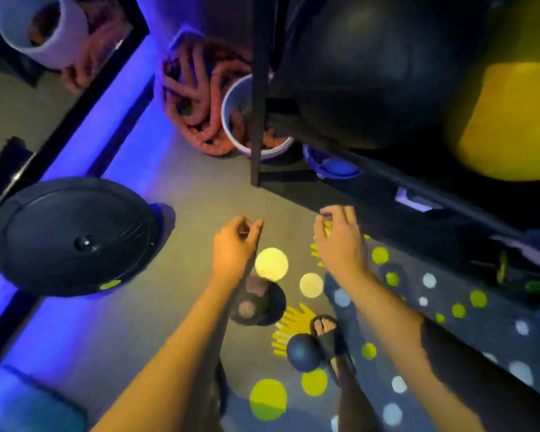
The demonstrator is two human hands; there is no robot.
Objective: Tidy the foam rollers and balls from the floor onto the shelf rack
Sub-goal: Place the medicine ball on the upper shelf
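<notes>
Here | left hand (236, 247) grip narrow, empty | right hand (340, 241) loosely curled, empty | ball (303, 352) round, axisless

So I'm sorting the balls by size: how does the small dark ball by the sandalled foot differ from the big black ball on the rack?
The small dark ball lies on the floor beside the sandalled foot; the big black ball sits up on the shelf rack. The floor ball is far smaller. It looks bluish; the rack ball looks black. Both are round, dark and plain.
</notes>
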